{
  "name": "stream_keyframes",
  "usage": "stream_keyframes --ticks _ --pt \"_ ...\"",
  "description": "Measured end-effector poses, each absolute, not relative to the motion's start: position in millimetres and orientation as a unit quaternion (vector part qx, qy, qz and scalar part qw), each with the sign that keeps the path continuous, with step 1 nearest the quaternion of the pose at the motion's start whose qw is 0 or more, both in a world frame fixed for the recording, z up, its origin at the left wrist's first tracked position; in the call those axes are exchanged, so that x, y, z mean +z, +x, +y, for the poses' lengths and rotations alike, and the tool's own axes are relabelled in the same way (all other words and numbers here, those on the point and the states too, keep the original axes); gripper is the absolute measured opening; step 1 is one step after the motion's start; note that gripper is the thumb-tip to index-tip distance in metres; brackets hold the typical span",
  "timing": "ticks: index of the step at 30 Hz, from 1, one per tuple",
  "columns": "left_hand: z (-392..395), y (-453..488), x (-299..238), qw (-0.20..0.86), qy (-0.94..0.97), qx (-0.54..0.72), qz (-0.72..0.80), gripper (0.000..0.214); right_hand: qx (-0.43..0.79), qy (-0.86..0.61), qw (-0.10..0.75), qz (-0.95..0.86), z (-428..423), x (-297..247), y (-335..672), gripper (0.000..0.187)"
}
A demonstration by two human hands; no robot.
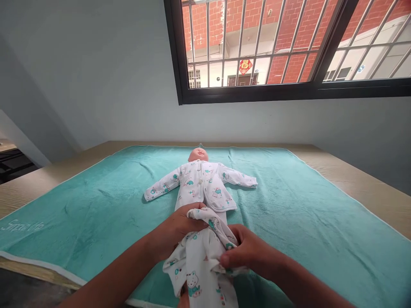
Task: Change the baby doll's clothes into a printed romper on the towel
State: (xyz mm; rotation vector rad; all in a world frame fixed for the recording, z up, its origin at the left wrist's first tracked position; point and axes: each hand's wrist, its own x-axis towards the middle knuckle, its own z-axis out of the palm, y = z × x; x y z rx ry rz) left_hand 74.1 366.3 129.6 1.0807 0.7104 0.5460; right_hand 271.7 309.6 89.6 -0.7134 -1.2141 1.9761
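A baby doll (198, 154) lies on its back on a teal blanket (105, 205), head toward the wall. It wears a white printed jacket (205, 184) with both sleeves spread out. Bunched white printed baby pants (202, 256) cover the doll's lower body, with bear figures on the fabric. My left hand (183, 229) pinches the gathered upper edge. On the other side, my right hand (245, 252) grips a fold between thumb and fingers. A small skin-coloured part pokes out beneath the cloth at the bottom; I cannot tell what it is. The cloth hides the doll's legs.
The blanket spreads over a light wooden table (359, 184), with pale wood showing along its edges. Behind it rise a grey wall (122, 77) and a dark-framed window (257, 92) with metal bars. Another piece of furniture (14, 164) stands at the far left.
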Motion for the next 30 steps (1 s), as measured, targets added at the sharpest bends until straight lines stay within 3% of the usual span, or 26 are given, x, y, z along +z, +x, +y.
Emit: stream_keyframes --ticks 7,10,15,18,22,26,30 --pt "356 83 151 0.744 0.563 0.215 0.288 0.028 0.743 -0.298 0.493 -0.339 311 83 268 0.045" --pt "359 82 141 0.736 0.545 0.233 0.328 0.026 0.744 -0.280 0.473 -0.381 311 81 268 0.047" --pt "362 78 125 0.750 0.515 0.257 0.325 0.023 0.756 -0.259 0.355 -0.485 311 81 272 0.044" --pt "362 76 126 0.772 0.501 0.244 0.305 0.025 0.748 -0.281 0.396 -0.452 313 78 271 0.039" --pt "366 74 129 0.727 0.609 0.186 0.258 0.034 0.734 -0.274 0.489 -0.383 316 72 266 0.048" --pt "369 74 130 0.709 0.675 0.072 0.194 0.044 0.727 -0.282 0.491 -0.388 316 70 263 0.051" --pt "368 74 129 0.720 0.626 0.157 0.254 0.037 0.715 -0.292 0.458 -0.440 312 79 265 0.052"
